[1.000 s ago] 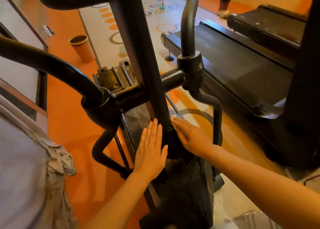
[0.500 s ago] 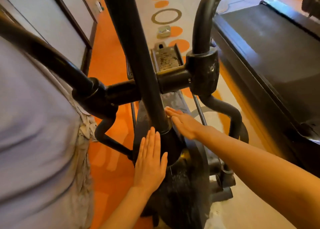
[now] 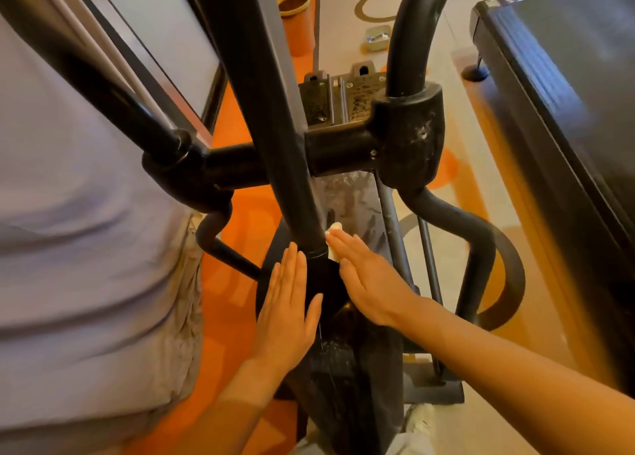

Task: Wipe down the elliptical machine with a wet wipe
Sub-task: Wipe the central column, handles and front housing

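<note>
The black elliptical machine fills the middle of the head view, its centre post running down to a dusty black housing. My left hand lies flat on the housing left of the post's base, fingers together and holding nothing. My right hand presses flat against the right side of the post's base. A white wet wipe peeks out under its fingertips, mostly hidden by the hand.
A black treadmill stands close on the right. An orange bin and a small white tray sit on the floor beyond the machine. My grey shirt fills the left. The machine's curved arms flank my hands.
The view has dropped closer to the machine's base. My right hand has shifted a little along the post's base, and the white wipe now shows under its fingers. My left hand stays flat.
</note>
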{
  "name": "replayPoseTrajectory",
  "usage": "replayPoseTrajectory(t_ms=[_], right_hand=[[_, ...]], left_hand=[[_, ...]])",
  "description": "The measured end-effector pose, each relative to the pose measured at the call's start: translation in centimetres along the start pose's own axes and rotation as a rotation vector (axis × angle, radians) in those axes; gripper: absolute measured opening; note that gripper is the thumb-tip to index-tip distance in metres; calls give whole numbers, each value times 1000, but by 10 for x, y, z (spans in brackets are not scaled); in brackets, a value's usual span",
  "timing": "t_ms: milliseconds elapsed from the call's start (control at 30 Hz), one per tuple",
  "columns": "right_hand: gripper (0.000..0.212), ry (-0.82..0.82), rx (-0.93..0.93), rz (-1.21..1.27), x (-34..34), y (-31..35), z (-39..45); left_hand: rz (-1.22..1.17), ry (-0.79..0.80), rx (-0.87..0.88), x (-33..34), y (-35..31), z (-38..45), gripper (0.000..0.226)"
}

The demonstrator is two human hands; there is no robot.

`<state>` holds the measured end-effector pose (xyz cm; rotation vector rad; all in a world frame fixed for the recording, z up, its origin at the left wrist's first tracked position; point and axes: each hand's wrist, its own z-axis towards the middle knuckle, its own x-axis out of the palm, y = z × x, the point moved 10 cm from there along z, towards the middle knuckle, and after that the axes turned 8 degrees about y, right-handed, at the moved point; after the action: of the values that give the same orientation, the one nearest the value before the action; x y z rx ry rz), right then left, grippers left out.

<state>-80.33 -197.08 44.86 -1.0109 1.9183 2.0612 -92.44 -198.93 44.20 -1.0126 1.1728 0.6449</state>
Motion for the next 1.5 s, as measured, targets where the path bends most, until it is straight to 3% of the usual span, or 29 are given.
replayPoseTrajectory(t_ms=[300, 567, 700, 867, 1000, 1167, 1500], right_hand=[[47, -7, 160, 76, -10, -36, 51], [44, -219, 23, 224, 4, -8, -12], [45, -344, -30, 165, 8, 1, -23], [41, -530, -3, 166, -8, 4, -17], [45, -479, 73, 117, 3, 2, -11], [42, -513, 119, 98, -1, 2, -15], [38, -401, -52, -110, -3, 4, -29]], left_hand=[[4, -1, -22, 8, 6, 0, 68], [128, -17, 37, 6, 6, 2, 65], [164, 67, 82, 15, 12, 3, 65], [253, 29, 175, 12, 11, 3, 67], [308, -23, 275, 13, 4, -3, 66], [304, 0, 280, 13, 6, -3, 73], [232, 13, 257, -4, -8, 4, 67]])
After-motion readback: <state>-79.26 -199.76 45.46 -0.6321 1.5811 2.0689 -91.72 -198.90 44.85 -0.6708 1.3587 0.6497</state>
